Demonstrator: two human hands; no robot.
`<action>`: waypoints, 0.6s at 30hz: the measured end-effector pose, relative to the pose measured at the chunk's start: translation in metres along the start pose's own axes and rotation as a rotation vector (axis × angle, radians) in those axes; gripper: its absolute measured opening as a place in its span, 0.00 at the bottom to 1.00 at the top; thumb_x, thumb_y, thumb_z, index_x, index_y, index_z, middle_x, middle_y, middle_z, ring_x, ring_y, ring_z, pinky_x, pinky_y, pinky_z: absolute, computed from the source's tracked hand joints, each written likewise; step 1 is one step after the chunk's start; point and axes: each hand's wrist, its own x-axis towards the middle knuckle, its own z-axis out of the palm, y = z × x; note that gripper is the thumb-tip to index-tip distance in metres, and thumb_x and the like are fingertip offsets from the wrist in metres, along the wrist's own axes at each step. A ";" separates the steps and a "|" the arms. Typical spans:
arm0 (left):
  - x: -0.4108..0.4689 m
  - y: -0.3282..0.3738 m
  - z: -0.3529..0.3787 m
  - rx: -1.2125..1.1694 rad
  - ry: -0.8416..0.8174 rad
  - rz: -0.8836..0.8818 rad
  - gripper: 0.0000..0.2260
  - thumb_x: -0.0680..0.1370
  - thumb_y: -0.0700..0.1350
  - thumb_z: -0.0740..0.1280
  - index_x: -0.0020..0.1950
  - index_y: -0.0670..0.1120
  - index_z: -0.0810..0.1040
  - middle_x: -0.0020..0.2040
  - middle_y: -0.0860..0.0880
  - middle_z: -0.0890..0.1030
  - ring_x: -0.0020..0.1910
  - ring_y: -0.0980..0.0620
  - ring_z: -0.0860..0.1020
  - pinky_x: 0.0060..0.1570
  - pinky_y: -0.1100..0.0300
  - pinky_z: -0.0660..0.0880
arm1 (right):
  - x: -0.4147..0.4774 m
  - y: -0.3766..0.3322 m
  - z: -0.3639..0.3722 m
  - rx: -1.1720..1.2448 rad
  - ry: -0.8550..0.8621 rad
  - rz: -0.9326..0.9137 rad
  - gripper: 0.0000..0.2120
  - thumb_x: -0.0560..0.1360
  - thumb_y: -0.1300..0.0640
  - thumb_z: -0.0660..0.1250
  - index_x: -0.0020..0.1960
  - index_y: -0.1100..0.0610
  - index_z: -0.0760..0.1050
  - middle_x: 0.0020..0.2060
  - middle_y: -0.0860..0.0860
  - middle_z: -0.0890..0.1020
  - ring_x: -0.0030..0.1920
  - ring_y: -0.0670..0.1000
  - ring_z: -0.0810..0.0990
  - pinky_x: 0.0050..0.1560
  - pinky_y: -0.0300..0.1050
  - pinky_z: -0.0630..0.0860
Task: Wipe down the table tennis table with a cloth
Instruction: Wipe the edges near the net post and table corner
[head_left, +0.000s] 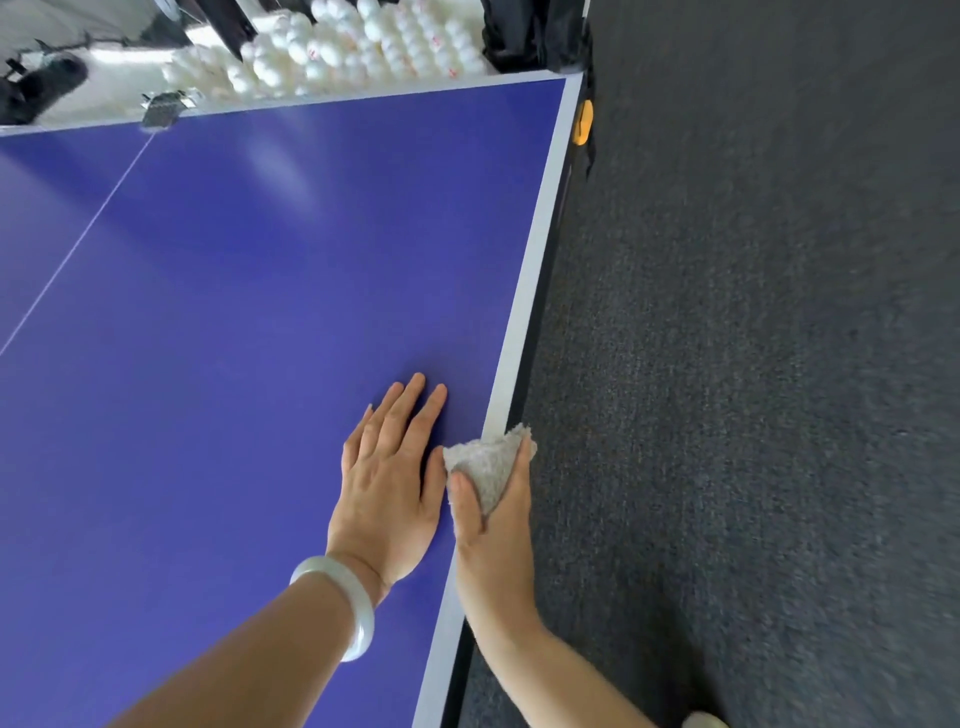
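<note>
Right at the table (524, 322) edge — cloth (488, 462) pinched in right hand (496, 545).

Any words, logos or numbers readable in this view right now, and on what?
No text is legible.
Red marks on the white balls: too blurred to read.
The orange piece on the table edge: no lettering visible.
The cloth in the right hand: no label shows.
</note>
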 end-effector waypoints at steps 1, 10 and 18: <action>0.000 0.001 -0.001 0.001 -0.005 -0.003 0.25 0.83 0.54 0.45 0.80 0.54 0.57 0.81 0.55 0.55 0.79 0.58 0.47 0.78 0.58 0.43 | 0.003 0.000 0.000 -0.002 -0.007 0.016 0.43 0.76 0.37 0.63 0.81 0.52 0.46 0.79 0.46 0.55 0.78 0.40 0.54 0.78 0.47 0.57; 0.001 0.003 0.000 0.032 -0.010 0.007 0.25 0.83 0.53 0.46 0.80 0.52 0.57 0.80 0.52 0.56 0.79 0.53 0.51 0.78 0.53 0.47 | 0.183 -0.065 -0.013 -0.039 0.039 0.149 0.34 0.79 0.42 0.64 0.78 0.54 0.57 0.68 0.56 0.73 0.63 0.54 0.75 0.59 0.47 0.72; 0.001 0.001 -0.002 0.097 -0.033 0.027 0.24 0.83 0.50 0.48 0.80 0.48 0.59 0.80 0.48 0.59 0.79 0.49 0.56 0.75 0.48 0.53 | 0.038 -0.015 0.006 -0.007 0.111 0.112 0.34 0.77 0.40 0.64 0.78 0.52 0.59 0.71 0.50 0.72 0.69 0.46 0.72 0.71 0.49 0.69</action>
